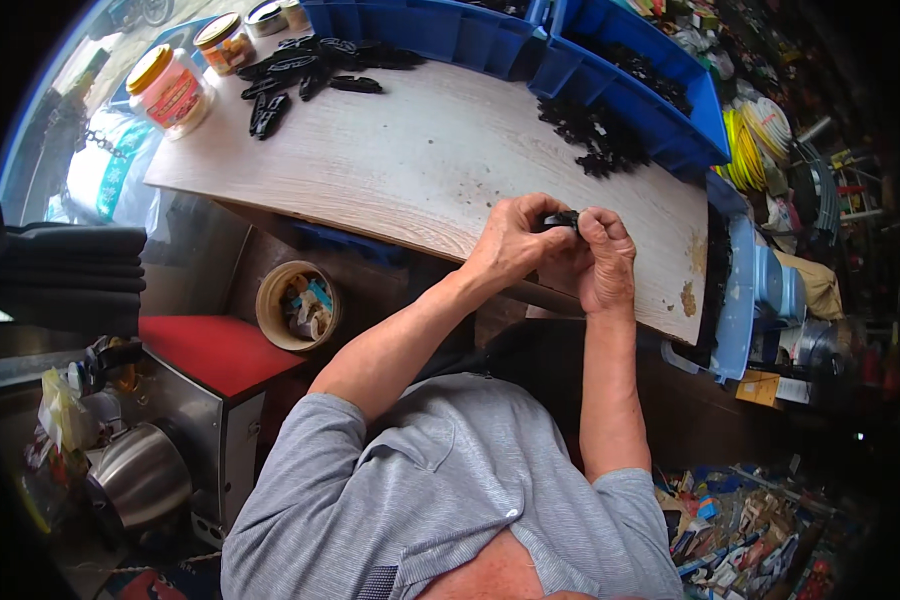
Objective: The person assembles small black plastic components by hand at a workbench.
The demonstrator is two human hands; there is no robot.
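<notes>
Over the table's front edge, both my hands meet around a small black plastic part (562, 219). My left hand (518, 232) pinches it from the left, thumb and fingers closed on it. From the other side my right hand (606, 250) grips it with curled fingers; much of the part is hidden by them. A heap of small black parts (592, 135) lies on the table beyond my right hand. At the far left is a pile of longer, flat black pieces (305, 70).
Blue plastic bins (625, 85) holding black parts line the back of the pale wooden table (390, 160). Lidded jars (170, 95) stand at its left corner. A bucket of scraps (298, 305) sits below, beside a red-topped cabinet (210, 352). Another blue bin (738, 290) adjoins the right edge.
</notes>
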